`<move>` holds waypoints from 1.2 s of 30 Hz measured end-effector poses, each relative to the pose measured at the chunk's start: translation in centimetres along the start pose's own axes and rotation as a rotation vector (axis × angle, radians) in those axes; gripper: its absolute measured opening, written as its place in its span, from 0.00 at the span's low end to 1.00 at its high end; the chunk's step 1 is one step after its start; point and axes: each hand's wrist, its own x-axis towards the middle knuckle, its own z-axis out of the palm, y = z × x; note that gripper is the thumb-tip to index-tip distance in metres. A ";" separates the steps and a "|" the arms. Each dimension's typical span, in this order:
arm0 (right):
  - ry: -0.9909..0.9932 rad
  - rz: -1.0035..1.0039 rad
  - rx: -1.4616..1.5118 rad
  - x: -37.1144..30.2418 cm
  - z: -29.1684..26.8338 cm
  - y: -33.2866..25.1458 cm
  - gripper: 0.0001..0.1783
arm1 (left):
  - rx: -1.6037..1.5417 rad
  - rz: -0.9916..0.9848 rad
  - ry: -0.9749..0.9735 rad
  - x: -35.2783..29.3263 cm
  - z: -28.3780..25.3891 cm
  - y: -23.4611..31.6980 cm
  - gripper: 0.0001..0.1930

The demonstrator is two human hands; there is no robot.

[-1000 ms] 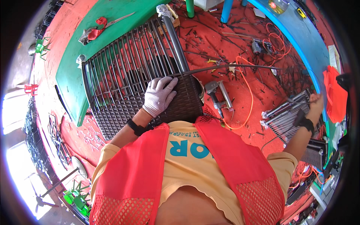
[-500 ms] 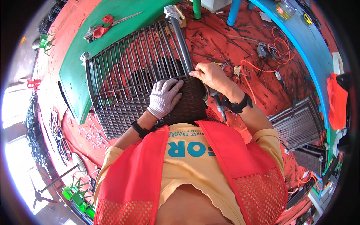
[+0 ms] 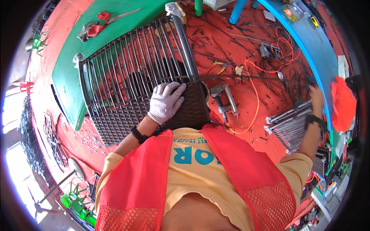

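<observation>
A dark brown frame [image 3: 148, 63], strung with long parallel strips, leans in front of me; its lower part is woven wicker [image 3: 119, 125]. My left hand [image 3: 166, 103], in a pale glove, lies on the weave near its upper edge, fingers spread and pressed down. A thin dark weaving strip [image 3: 246, 78] stretches from the frame's right rail [image 3: 185, 50] far out to the right. My bare right hand [image 3: 317, 96] is at that strip's outer end beside the blue table, fingers closed on it, somewhat blurred.
A nail gun [image 3: 220, 101] with an orange hose [image 3: 257, 104] lies right of the frame, near yellow-handled pliers [image 3: 221, 67]. Red-handled scissors [image 3: 103, 25] rest on the green table [image 3: 69, 73]. Strip scraps litter the red floor. Another slatted frame [image 3: 289, 127] stands beneath my right arm.
My right hand has swung from the frame's right rail far out to the right, drawing the strip out straight. My left hand stays on the weave. The nail gun is now uncovered.
</observation>
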 end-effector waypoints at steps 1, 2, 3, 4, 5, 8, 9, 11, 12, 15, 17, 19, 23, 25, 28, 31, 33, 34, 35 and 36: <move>-0.172 0.467 -0.246 -3.1 0.8 7.0 0.15 | 0.001 -0.001 0.007 0.0 0.1 0.0 0.23; -0.136 0.758 -0.297 -5.9 1.0 12.8 0.15 | -0.001 -0.008 0.002 -0.1 0.1 -0.1 0.23; -0.060 0.939 -0.260 -8.4 0.7 16.9 0.15 | 0.000 -0.010 0.002 -0.1 0.2 -0.1 0.23; 0.037 1.039 -0.217 -9.7 -0.1 19.1 0.16 | 0.003 -0.011 0.003 -0.1 0.2 -0.1 0.23; 0.139 1.062 -0.162 -10.0 -1.4 19.0 0.16 | 0.006 -0.010 0.001 -0.1 0.2 -0.1 0.23; 0.401 0.754 0.103 -5.3 -6.6 5.6 0.17 | 0.015 -0.006 -0.024 -0.1 0.2 0.0 0.23; 0.464 0.551 0.289 -2.7 -8.4 -2.1 0.17 | 0.023 -0.010 -0.030 0.0 0.2 0.0 0.23; 0.640 -0.090 0.667 0.3 -11.3 -19.1 0.14 | 0.024 -0.006 -0.033 0.0 0.1 0.1 0.23; 0.539 -0.220 0.924 1.3 -12.4 -27.3 0.10 | 0.025 -0.004 -0.035 0.1 0.0 0.1 0.23; 0.483 -0.747 1.066 0.7 -15.1 -44.3 0.11 | 0.031 0.001 -0.023 0.2 -0.1 0.2 0.23; 0.212 -0.744 1.004 -0.5 -16.6 -48.4 0.12 | 0.028 0.007 -0.012 0.2 -0.2 0.3 0.24; 0.210 -0.715 0.965 -0.7 -18.2 -49.2 0.14 | 0.032 -0.018 -0.043 0.2 -0.2 0.3 0.24; 0.083 -0.805 0.844 0.4 -19.5 -48.0 0.14 | 0.006 -0.017 -0.032 0.1 -0.2 0.3 0.24; 0.228 -0.898 0.838 1.9 -18.1 -46.9 0.14 | 0.006 -0.016 -0.023 0.1 -0.1 0.2 0.23; 0.163 -0.902 0.673 5.5 -13.4 -41.9 0.11 | 0.006 -0.012 -0.022 0.0 -0.1 0.2 0.23; 0.029 -0.719 0.717 8.6 -7.9 -28.3 0.14 | -0.002 -0.010 -0.013 0.0 -0.1 0.0 0.23; -0.205 -0.219 0.648 8.5 -5.6 -13.6 0.18 | -0.007 -0.012 -0.008 -0.1 -0.1 0.0 0.23; 0.137 -0.490 0.237 7.5 -4.5 -5.7 0.21 | -0.015 -0.016 -0.005 -0.1 -0.1 0.0 0.23; 0.093 0.019 -0.055 4.3 -4.0 3.0 0.22 | -0.024 -0.017 -0.003 -0.1 -0.1 -0.1 0.23; 0.037 0.350 -0.178 1.4 -3.3 10.8 0.21 | -0.035 -0.020 -0.001 -0.1 -0.1 -0.1 0.22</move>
